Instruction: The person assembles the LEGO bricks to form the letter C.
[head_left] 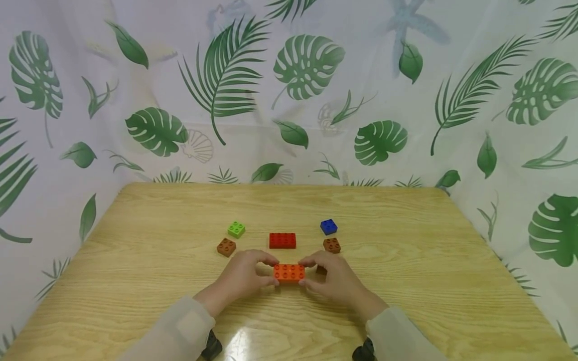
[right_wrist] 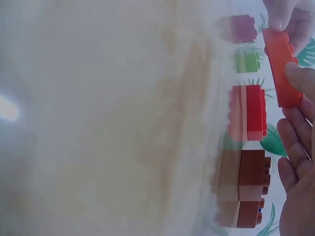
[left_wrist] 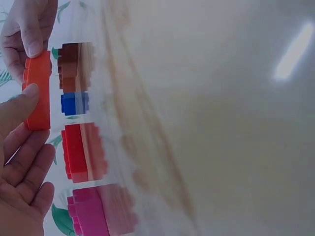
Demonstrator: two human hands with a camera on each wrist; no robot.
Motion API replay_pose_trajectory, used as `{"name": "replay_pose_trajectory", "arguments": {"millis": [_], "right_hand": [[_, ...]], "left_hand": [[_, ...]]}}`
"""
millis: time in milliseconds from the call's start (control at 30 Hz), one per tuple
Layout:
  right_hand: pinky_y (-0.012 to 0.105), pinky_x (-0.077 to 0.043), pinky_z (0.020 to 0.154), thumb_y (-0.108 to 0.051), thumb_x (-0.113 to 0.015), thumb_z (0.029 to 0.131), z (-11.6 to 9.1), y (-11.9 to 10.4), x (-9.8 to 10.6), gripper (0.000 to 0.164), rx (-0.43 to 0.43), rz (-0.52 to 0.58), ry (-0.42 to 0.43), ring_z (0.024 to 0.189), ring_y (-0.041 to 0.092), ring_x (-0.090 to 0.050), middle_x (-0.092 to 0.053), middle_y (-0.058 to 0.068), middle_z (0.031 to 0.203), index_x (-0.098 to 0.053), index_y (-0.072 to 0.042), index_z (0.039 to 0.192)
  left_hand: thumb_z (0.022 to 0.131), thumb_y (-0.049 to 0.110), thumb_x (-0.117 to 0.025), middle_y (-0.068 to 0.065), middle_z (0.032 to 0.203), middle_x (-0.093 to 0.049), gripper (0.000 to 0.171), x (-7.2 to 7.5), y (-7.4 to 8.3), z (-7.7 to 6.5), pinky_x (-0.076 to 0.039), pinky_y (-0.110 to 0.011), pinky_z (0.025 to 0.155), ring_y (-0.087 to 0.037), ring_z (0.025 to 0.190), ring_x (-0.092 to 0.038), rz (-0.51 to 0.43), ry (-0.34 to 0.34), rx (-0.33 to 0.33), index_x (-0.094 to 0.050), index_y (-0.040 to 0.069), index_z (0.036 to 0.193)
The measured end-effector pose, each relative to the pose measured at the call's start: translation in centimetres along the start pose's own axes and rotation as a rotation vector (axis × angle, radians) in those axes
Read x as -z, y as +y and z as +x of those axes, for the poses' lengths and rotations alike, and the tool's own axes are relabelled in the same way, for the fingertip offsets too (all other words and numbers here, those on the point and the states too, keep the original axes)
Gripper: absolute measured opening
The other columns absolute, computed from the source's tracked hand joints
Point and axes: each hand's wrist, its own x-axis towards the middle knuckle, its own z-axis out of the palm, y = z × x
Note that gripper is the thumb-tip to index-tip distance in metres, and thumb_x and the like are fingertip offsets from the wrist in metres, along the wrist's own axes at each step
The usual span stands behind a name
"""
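Observation:
An orange toy building brick (head_left: 289,273) with two rows of studs is held between both hands, above the wooden table. My left hand (head_left: 244,275) pinches its left end between thumb and fingers. At the opposite end, my right hand (head_left: 336,278) pinches it likewise. The left wrist view shows the orange brick (left_wrist: 40,93) side-on, clear of the tabletop, studs facing up. In the right wrist view, the right thumb presses the brick's (right_wrist: 280,69) near side, while the other fingers spread below. Just beyond the held brick lies a red brick (head_left: 282,240).
To the left sit a lime green brick (head_left: 236,229) and a brown brick (head_left: 226,247). On the right are a blue brick (head_left: 328,226) and a brown brick (head_left: 331,245); another brown brick (head_left: 321,269) is partly hidden by the right hand. A pink brick (left_wrist: 89,211) appears in the left wrist view.

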Motion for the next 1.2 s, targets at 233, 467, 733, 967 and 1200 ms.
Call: {"name": "replay_pose_trajectory", "arguments": {"millis": [233,467,733,967,1200], "right_hand": [[0.038,-0.050,0.084,-0.029,-0.077,0.081,-0.9,-0.8,-0.1,0.033,0.008,-0.014,-0.026,0.096,0.013,-0.059,-0.064,-0.009,0.104,-0.067,-0.017,0.111],[0.039,-0.047,0.089,-0.039,-0.073,0.084,-1.9,-1.4,-0.4,0.035,-0.025,-0.012,-0.086,0.100,0.009,-0.057,-0.063,-0.012,0.107,-0.066,-0.018,0.112],[0.044,-0.041,0.097,-0.043,-0.072,0.083,-3.2,-2.0,-0.6,0.035,-0.151,0.064,-0.148,0.109,0.013,-0.054,-0.060,-0.016,0.112,-0.066,-0.025,0.112],[0.038,-0.045,0.092,-0.041,-0.072,0.083,-3.6,-1.7,-0.8,0.036,-0.075,0.045,-0.145,0.103,0.008,-0.056,-0.061,-0.015,0.108,-0.066,-0.021,0.112],[0.036,-0.046,0.091,-0.043,-0.071,0.084,-3.8,-1.3,-1.1,0.037,-0.053,0.017,-0.155,0.102,0.009,-0.057,-0.062,-0.013,0.107,-0.066,-0.019,0.112]], "left_hand": [[0.076,0.024,-0.082,0.000,0.106,-0.068,0.034,0.0,0.3,-1.1,-0.046,-0.042,0.091,-0.022,0.104,-0.060,0.045,-0.010,-0.058,-0.071,0.011,0.105],[0.076,0.026,-0.081,0.002,0.107,-0.068,0.034,-0.1,0.4,-2.2,-0.046,-0.042,0.091,-0.022,0.105,-0.059,0.039,-0.066,-0.046,-0.071,0.012,0.106],[0.074,0.027,-0.082,0.004,0.105,-0.067,0.034,-0.5,0.6,-3.1,-0.046,-0.043,0.090,-0.020,0.102,-0.059,0.001,-0.109,-0.051,-0.071,0.013,0.103],[0.071,0.030,-0.084,0.006,0.102,-0.067,0.037,-1.0,0.5,-3.3,-0.046,-0.042,0.090,-0.018,0.100,-0.059,0.013,-0.132,-0.053,-0.071,0.014,0.102],[0.071,0.034,-0.083,0.006,0.100,-0.068,0.037,-1.2,0.3,-3.2,-0.046,-0.037,0.090,-0.015,0.098,-0.060,0.029,-0.166,-0.072,-0.071,0.013,0.099]]}}
